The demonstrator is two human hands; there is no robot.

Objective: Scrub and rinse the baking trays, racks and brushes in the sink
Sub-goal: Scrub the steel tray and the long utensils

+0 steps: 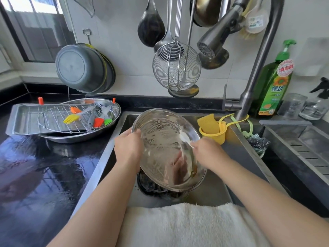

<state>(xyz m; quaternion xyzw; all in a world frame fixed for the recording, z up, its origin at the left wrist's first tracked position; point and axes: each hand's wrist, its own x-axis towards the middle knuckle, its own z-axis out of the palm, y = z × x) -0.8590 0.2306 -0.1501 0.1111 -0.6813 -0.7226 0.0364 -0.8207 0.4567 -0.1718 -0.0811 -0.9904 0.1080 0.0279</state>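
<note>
Steel shines at the middle of the frame: an oval tray [165,148] stands tilted over the sink [210,186]. The left hand [128,148] has its grip curled round the tray's left rim. The right hand [208,150] pinches a white brush [185,138] against the soapy inside. At the left, on the black table [35,166], more trays [23,120] carry a wire rack [57,118] and coloured brushes [85,118].

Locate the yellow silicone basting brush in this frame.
In the head view, the yellow silicone basting brush lies on the round wire rack over the steel trays on the black counter, left of the sink, beside the orange brush.
</note>
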